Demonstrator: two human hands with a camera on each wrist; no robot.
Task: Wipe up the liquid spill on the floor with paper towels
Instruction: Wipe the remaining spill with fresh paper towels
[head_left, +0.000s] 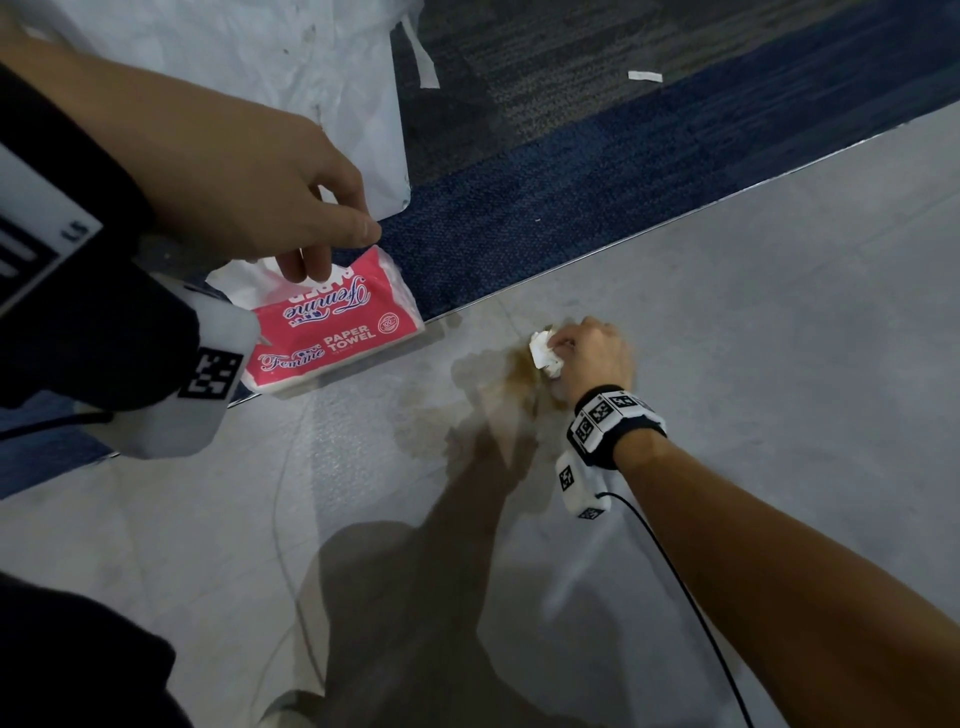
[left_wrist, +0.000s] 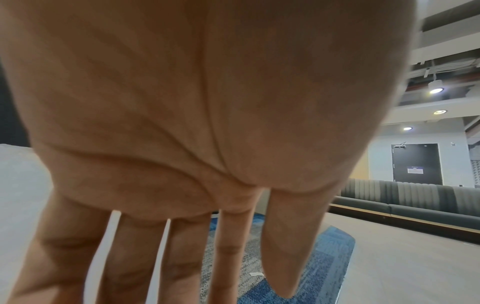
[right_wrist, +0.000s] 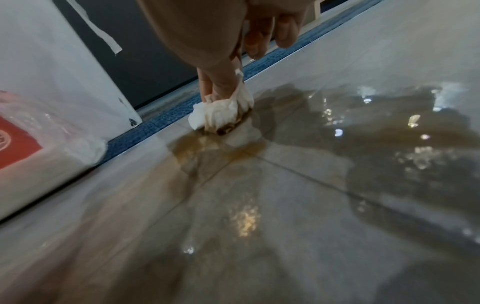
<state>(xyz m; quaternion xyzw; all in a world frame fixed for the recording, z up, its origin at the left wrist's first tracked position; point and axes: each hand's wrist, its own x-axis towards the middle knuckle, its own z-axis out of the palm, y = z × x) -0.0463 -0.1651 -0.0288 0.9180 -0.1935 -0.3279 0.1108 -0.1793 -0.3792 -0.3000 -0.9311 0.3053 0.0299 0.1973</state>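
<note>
1. Head view: the right hand (head_left: 592, 358), at centre right of the frame, grips a crumpled wad of paper towel (head_left: 543, 353) and presses it onto the grey tile floor (head_left: 779, 312) at the upper edge of the spill (head_left: 498, 395).
2. The spill is a thin brownish film spreading from the wad down towards the lower middle of the frame; in the right wrist view it shows as a tan puddle (right_wrist: 207, 148) just below the wad (right_wrist: 223, 113).
3. The underside of the wad is already stained brown while its top is white. Judged from that, it is soft, light and weak where soaked, so it should be held by the dry upper folds, where the fingers (right_wrist: 221, 86) pinch it now.
4. The left hand (head_left: 249, 192), at upper left of the head view, hangs over the pink paper towel pack (head_left: 332, 332). Its fingertips are near the white sheet sticking out of the pack's top, but whether they pinch it I cannot tell; the left wrist view shows its fingers (left_wrist: 182, 257) fairly straight and spread.
5. The pack lies at centre left, across the edge between tile and blue carpet (head_left: 571, 208). It looks light and squashy, so a sheet is best drawn by its free edge.
6. Most of the spill looks still wet, so more sheets will probably be needed.
</note>
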